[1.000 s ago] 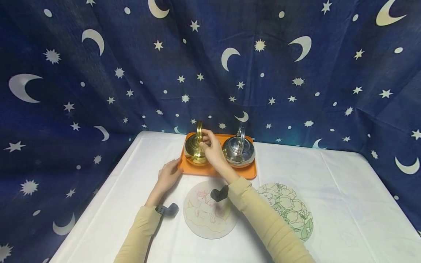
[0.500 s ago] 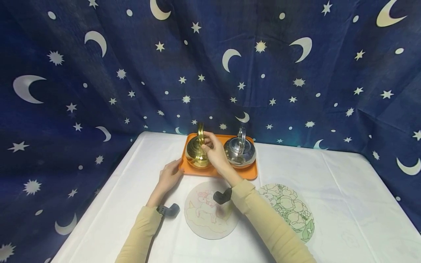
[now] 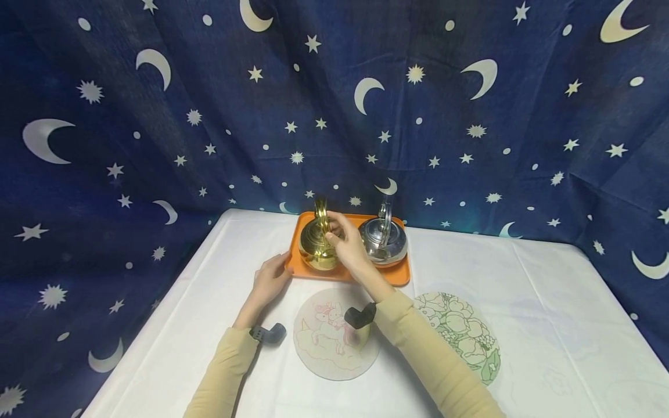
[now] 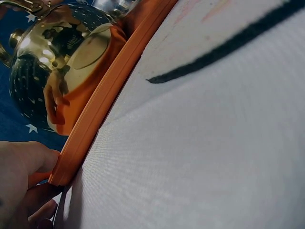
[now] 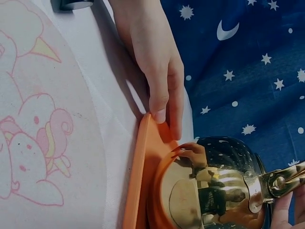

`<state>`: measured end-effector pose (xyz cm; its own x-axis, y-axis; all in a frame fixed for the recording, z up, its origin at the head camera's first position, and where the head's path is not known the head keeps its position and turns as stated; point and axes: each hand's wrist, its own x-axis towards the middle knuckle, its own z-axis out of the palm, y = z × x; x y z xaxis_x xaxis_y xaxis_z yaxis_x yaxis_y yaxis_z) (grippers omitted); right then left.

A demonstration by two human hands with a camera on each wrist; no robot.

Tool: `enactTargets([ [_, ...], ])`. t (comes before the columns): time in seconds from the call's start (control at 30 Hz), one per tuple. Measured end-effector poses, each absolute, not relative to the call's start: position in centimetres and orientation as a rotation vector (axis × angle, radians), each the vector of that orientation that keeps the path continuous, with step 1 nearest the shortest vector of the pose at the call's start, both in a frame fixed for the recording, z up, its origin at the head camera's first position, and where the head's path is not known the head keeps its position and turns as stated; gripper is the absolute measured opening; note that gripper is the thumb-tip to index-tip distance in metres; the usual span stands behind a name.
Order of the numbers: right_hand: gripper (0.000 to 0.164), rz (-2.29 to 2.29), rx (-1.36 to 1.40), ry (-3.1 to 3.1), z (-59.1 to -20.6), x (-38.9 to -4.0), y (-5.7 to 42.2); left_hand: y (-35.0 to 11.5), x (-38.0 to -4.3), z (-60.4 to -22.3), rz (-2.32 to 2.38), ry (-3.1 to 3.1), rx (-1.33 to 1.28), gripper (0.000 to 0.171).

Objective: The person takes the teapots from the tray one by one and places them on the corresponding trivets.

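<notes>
A shiny gold teapot [image 3: 313, 251] with an upright arched handle stands on an orange tray [image 3: 308, 273] at the back of the table. My right hand [image 3: 347, 244] holds that handle between thumb and fingers; only its fingertips [image 5: 282, 210] show in the right wrist view. At the tray's front left corner, my left hand [image 3: 270, 278] pinches the rim, thumb on top. In the left wrist view the tray rim [image 4: 102, 102] runs up from this thumb [image 4: 40, 157]. To the right of the gold teapot, on the same tray, sits a silver teapot [image 3: 394, 244], partly behind my right hand.
Two round placemats lie in front of the tray: one with a pink unicorn drawing [image 3: 324, 348], the other with green-outlined flowers [image 3: 475, 342], partly under my right sleeve. A white cloth [image 3: 549, 313] covers the table. A dark blue curtain [image 3: 334, 98] hangs behind.
The gold teapot has shifted slightly right and nearer on the tray, together with my right hand. My left hand stays at the tray's corner. The head view has shifted a little.
</notes>
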<state>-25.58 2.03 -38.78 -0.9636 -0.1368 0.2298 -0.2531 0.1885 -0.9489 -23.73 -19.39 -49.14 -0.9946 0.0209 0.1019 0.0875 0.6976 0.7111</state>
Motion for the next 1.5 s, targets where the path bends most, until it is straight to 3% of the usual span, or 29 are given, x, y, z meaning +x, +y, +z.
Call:
enactTargets([
  [1.5, 0.047, 1.999, 0.545, -2.231, -36.4, -19.6, 4.3, -19.3, -23.7, -49.0, -1.178, -2.809, -0.089, 0.049],
])
